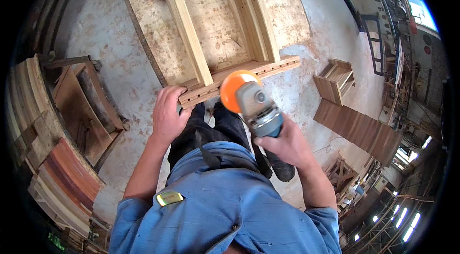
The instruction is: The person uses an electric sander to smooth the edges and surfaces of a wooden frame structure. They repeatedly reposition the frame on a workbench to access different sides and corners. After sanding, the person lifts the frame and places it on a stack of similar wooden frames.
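My right hand (pixel 286 143) is wrapped around the body of an angle grinder (pixel 258 103), grey at the head and blue behind. Its orange disc (pixel 235 90) lies over the near face of a reddish-brown wooden rail (pixel 268 68) with a row of dark holes; whether the two touch I cannot tell. At the left end of that rail, my left hand (pixel 167 111) grips the wood, fingers on top and thumb on the near side. Pale wooden bars (pixel 189 28) run away from the rail across a worn board (pixel 211 19).
Stacked planks and boards (pixel 57 177) stand to the left beside a wooden frame (pixel 103 96). On the right are a small wooden stand (pixel 335 80) and a slatted brown panel (pixel 357 127). My shoe (pixel 281 167) shows on the floor below the grinder.
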A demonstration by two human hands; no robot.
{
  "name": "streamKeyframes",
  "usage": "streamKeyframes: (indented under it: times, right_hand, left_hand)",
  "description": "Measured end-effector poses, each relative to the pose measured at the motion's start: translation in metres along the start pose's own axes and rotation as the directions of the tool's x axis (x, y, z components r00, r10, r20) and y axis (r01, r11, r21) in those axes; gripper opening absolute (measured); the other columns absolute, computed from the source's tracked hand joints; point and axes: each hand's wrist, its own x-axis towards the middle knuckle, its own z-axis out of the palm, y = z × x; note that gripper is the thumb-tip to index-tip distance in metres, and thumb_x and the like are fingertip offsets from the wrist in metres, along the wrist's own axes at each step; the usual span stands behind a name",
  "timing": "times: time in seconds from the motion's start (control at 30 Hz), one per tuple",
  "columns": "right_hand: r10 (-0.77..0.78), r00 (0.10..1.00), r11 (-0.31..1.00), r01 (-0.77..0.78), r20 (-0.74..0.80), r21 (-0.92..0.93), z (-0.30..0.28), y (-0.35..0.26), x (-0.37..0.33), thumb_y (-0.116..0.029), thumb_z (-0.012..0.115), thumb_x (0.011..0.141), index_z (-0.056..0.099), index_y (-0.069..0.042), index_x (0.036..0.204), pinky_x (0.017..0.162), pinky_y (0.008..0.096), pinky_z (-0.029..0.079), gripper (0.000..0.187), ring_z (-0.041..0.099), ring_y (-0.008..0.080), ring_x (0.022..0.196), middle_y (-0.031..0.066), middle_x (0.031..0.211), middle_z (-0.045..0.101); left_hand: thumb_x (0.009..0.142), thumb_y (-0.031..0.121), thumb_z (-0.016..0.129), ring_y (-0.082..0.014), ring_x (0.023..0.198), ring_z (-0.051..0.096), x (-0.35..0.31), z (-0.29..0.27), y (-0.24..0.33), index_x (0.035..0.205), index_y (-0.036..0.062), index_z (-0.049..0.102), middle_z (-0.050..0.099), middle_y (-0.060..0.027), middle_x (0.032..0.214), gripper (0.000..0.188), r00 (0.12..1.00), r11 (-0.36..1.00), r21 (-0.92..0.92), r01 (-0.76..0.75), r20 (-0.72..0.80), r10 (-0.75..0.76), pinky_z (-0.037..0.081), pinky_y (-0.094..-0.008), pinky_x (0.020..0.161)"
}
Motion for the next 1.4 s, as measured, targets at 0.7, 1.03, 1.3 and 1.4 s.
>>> streamKeyframes:
  times: [0.7, 1.03, 1.3, 1.4]
  right_hand:
    - [-0.146, 0.986, 0.988, 0.149, -0.079, 0.030, -0.010, -0.066, 0.044, -0.028, 0.077, 0.076, 0.063, 0.003, 0.109, 0.084, 0.0337, 0.050, 0.048, 0.062, 0.0149, 0.089, 0.0096, 0.095, 0.069]
    - [-0.346, 0.936, 0.935, 0.339, -0.061, -0.100, 0.006, -0.188, 0.149, -0.041, 0.071, 0.081, 0.064, 0.004, 0.101, 0.071, 0.0324, 0.050, 0.050, 0.060, 0.0151, 0.075, 0.0081, 0.083, 0.064]
    - [-0.318, 0.947, 0.948, 0.317, 0.056, 0.021, 0.023, -0.221, 0.211, -0.043, 0.072, 0.083, 0.067, 0.002, 0.096, 0.064, 0.0289, 0.049, 0.048, 0.060, 0.0118, 0.071, 0.0064, 0.081, 0.064]
    - [-0.344, 0.938, 0.937, 0.346, 0.049, -0.040, 0.026, -0.226, 0.216, -0.045, 0.073, 0.082, 0.068, 0.003, 0.096, 0.068, 0.0290, 0.050, 0.050, 0.062, 0.0129, 0.074, 0.0070, 0.082, 0.066]
  left_hand:
    - [0.070, 0.016, 0.080, -0.0387, 0.110, 0.056, 0.008, -0.007, 0.011, 0.117, 0.0013, 0.058, 0.060, -0.0182, 0.116, 0.055, 0.993, 0.995, -0.006, -0.096, 0.062, 0.096, 0.046, -0.0460, 0.095]
    - [0.081, 0.016, 0.063, -0.0265, 0.098, 0.057, 0.023, -0.012, 0.018, 0.127, 0.0132, 0.062, 0.059, -0.0090, 0.106, 0.046, 0.935, 0.921, 0.172, -0.349, 0.139, 0.328, 0.049, -0.0392, 0.085]
    - [0.083, 0.017, 0.058, -0.0250, 0.091, 0.058, 0.039, -0.023, 0.024, 0.124, 0.0173, 0.064, 0.058, -0.0060, 0.096, 0.041, 0.903, 0.876, 0.261, -0.406, 0.263, 0.340, 0.050, -0.0375, 0.078]
    - [0.083, 0.017, 0.058, -0.0252, 0.090, 0.058, 0.041, -0.023, 0.023, 0.125, 0.0181, 0.064, 0.056, -0.0061, 0.093, 0.042, 0.894, 0.883, 0.232, -0.407, 0.301, 0.333, 0.050, -0.0379, 0.077]
